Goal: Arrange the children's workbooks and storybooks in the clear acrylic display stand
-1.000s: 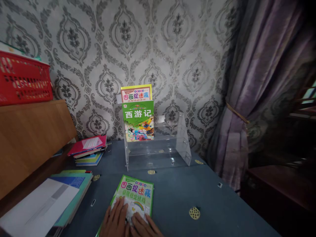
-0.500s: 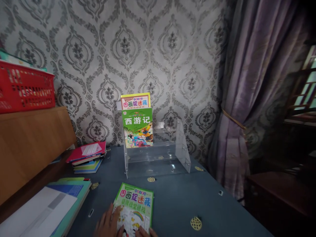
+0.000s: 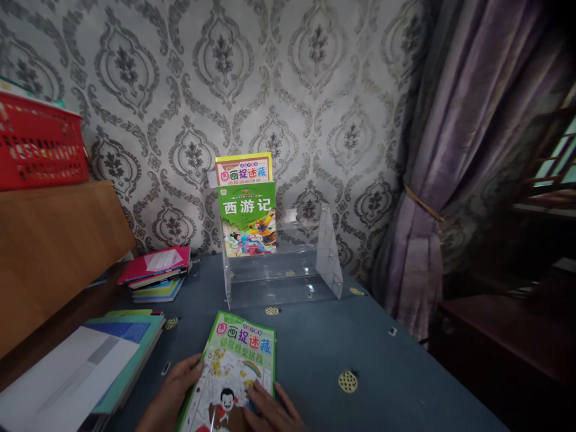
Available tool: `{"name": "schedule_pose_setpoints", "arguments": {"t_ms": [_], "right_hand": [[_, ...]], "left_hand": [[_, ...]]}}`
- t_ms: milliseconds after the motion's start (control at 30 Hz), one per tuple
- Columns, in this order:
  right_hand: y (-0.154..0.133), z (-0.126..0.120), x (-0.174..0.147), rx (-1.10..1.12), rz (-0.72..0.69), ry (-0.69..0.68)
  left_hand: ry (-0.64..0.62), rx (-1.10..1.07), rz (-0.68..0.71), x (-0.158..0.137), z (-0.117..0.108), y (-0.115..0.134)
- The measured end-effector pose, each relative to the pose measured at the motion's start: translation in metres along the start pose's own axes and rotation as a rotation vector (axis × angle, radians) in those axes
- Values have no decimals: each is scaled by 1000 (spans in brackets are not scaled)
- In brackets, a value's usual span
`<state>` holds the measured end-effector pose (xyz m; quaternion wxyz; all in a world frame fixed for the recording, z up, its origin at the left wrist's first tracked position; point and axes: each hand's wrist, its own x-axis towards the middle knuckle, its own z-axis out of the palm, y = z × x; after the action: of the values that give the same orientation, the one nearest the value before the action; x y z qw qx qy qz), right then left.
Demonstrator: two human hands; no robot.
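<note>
A green-bordered picture book [image 3: 238, 366] lies in front of me on the table, its cover facing up and its lower end cut off by the frame. My left hand [image 3: 175, 387] is closed on the book's left edge; the undersides of those fingers are hidden. Across the lower right of the cover rests my right hand [image 3: 272, 408], fingers stretched and apart, one of them beyond the right edge. Farther back, a clear acrylic book rack [image 3: 330, 258] holds a green book [image 3: 247, 222] upright at its left, with a yellow-edged book [image 3: 245, 170] behind it.
To the left are a stack of books [image 3: 155, 264] with a pink one on top, and a pile of folders and papers [image 3: 63, 378]. A red basket [image 3: 40, 141] sits on a wooden box [image 3: 58, 246]. The blue tablecloth [image 3: 310, 354] reaches the patterned wall; a purple curtain [image 3: 450, 180] hangs right.
My left hand has moved off the cover to the book's left edge. The right hand reaches farther over the cover, and more of the book shows. My view has shifted slightly.
</note>
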<state>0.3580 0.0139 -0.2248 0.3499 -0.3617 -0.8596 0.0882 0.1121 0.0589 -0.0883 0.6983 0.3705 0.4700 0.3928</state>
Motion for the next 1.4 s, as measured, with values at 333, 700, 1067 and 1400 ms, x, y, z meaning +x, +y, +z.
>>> {"name": "schedule_pose_setpoints", "arguments": {"t_ms": [333, 700, 1067, 1400], "right_hand": [[-28, -58, 20, 555, 589, 135], [-24, -124, 95, 1027, 641, 419], [15, -119, 75, 717, 374, 239], [64, -147, 66, 19, 193, -321]], "left_hand": [[-69, -233, 17, -3, 21, 13], [-214, 130, 313, -6, 36, 63], [-379, 1012, 727, -38, 6, 35], [-427, 1710, 792, -42, 20, -24]]}}
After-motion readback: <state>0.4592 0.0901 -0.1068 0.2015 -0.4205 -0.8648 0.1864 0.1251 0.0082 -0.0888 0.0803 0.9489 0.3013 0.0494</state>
